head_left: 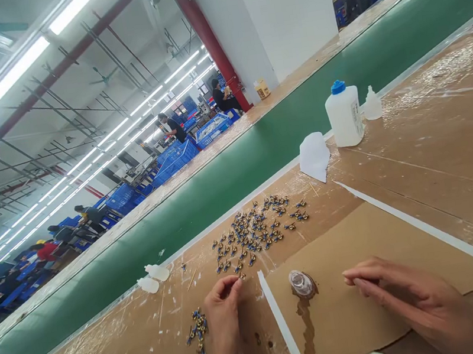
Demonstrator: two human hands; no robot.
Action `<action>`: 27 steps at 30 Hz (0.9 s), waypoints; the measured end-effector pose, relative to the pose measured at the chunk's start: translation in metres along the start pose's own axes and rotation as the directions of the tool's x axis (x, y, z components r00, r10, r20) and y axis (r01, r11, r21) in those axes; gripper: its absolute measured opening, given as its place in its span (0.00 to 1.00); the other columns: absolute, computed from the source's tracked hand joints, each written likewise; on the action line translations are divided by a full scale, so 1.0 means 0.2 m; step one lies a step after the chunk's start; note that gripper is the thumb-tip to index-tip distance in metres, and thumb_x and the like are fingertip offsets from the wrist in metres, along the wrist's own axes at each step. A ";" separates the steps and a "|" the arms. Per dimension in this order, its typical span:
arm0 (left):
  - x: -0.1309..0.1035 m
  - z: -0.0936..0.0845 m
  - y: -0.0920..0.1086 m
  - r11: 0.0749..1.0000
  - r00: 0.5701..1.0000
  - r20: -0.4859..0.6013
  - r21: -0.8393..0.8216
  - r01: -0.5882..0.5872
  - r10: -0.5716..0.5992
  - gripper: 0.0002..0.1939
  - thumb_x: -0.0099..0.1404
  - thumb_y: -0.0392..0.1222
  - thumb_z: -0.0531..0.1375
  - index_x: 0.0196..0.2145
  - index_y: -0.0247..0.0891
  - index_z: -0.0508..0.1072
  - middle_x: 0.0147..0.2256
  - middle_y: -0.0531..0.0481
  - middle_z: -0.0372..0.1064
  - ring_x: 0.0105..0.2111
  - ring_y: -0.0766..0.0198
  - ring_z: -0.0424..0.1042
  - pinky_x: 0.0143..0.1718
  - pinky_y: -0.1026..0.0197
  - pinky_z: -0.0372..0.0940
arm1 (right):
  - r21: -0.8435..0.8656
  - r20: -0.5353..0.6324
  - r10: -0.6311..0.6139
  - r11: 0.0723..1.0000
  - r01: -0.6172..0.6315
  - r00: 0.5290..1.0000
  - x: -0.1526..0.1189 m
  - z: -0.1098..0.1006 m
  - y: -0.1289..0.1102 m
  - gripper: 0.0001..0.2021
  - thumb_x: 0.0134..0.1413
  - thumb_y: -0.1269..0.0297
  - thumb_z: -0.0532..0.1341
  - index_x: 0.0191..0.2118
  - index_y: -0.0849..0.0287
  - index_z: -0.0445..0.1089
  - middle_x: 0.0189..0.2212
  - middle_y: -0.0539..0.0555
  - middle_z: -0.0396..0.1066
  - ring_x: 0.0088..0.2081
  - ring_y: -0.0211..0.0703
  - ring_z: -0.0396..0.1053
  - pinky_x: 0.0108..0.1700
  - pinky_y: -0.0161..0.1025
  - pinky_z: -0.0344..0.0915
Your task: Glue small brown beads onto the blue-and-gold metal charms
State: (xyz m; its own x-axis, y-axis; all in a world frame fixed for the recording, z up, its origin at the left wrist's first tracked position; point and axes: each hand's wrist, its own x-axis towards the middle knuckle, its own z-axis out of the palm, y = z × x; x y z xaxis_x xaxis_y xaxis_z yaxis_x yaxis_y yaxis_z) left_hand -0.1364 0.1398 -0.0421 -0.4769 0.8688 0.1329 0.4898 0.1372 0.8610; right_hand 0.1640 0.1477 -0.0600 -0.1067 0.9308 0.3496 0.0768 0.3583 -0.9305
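Note:
My left hand (227,304) is pinched closed at the lower edge of a spread of small blue and gold pieces (249,232); a tiny piece shows by its fingertips. A smaller group of like pieces (198,329) lies to its left. Over the brown cardboard (354,326), my right hand (398,289) has thumb and index finger brought together, and what sits between them is too small to make out. Between the hands, a small clear cup (301,284) stands on the cardboard, with a dark wet stain around and below it.
A white bottle with a blue cap (344,115), a small dropper bottle (372,104) and white paper (315,157) stand or lie at the back. Two small bottles (153,277) lie at the left. A green belt (235,171) runs behind; people work far off.

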 end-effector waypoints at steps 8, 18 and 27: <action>-0.01 0.01 -0.02 0.998 1.000 0.027 0.055 0.002 -0.004 0.13 0.49 0.50 0.64 0.25 0.37 0.76 0.23 0.52 0.71 0.25 0.64 0.67 0.29 0.64 0.61 | -0.050 0.068 -0.057 0.997 0.060 0.996 0.00 -0.03 0.02 0.09 0.53 0.59 0.60 0.36 0.56 0.74 0.32 0.52 0.75 0.34 0.39 0.73 0.35 0.27 0.69; 0.05 0.01 -0.09 0.989 0.998 0.051 0.140 -0.044 0.037 0.10 0.49 0.46 0.63 0.26 0.38 0.78 0.26 0.49 0.73 0.28 0.61 0.69 0.32 0.61 0.61 | -0.015 -0.022 0.007 1.000 -0.008 1.000 -0.02 0.00 0.01 0.10 0.50 0.55 0.62 0.34 0.54 0.75 0.32 0.51 0.75 0.34 0.40 0.73 0.35 0.26 0.69; 0.03 0.00 -0.05 0.978 0.987 0.131 0.176 -0.114 0.092 0.08 0.50 0.44 0.61 0.26 0.40 0.78 0.29 0.48 0.73 0.32 0.59 0.70 0.37 0.57 0.63 | -0.154 0.083 -0.057 0.986 0.069 0.995 0.01 -0.04 0.03 0.11 0.51 0.55 0.60 0.35 0.54 0.76 0.34 0.53 0.76 0.35 0.44 0.75 0.36 0.31 0.72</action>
State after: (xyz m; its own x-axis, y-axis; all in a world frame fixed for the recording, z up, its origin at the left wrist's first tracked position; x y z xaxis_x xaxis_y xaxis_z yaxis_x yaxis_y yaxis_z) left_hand -0.1443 0.1443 -0.0501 -0.3304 0.9325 0.1458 0.6616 0.1187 0.7404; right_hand 0.1722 0.1513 -0.0639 -0.1925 0.8998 0.3915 0.2207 0.4284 -0.8762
